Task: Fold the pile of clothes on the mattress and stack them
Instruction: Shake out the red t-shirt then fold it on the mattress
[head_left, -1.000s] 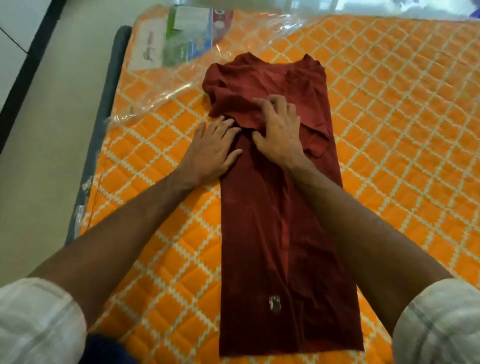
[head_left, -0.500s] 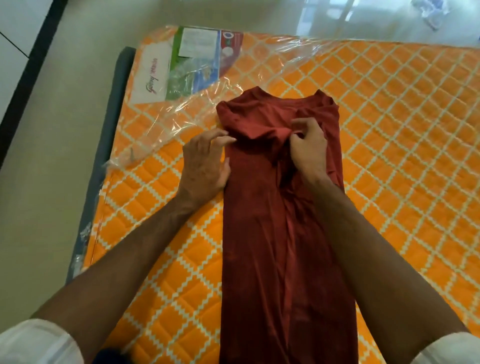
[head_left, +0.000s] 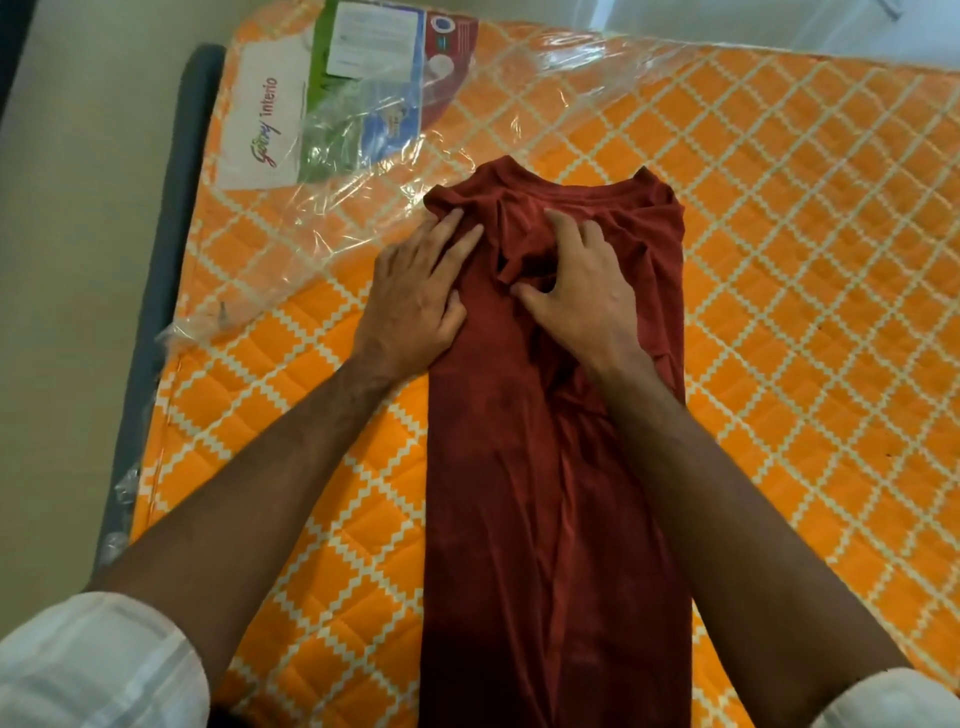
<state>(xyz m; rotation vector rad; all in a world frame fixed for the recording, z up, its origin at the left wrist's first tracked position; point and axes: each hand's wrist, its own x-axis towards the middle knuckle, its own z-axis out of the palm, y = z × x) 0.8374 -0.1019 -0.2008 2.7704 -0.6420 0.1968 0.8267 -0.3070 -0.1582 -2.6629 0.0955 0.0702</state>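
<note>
"Godrej interio" logo reads sideways on white label card (head_left: 260, 124) under clear plastic wrap (head_left: 363, 171) at mattress (head_left: 805, 260) corner. Adjacent white info panel (head_left: 376, 36) has print, too small to read.

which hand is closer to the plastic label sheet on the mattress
Left. The left hand lies beside the plastic label sheet, on the shirt's left edge; the right hand lies farther away, mid-shirt.

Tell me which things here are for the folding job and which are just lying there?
For the job:
- red shirt, folded into a long strip
- left hand and right hand, both pressing near its collar
- orange mattress under it

Just lying there:
- clear plastic wrap
- printed label beneath the wrap
</note>
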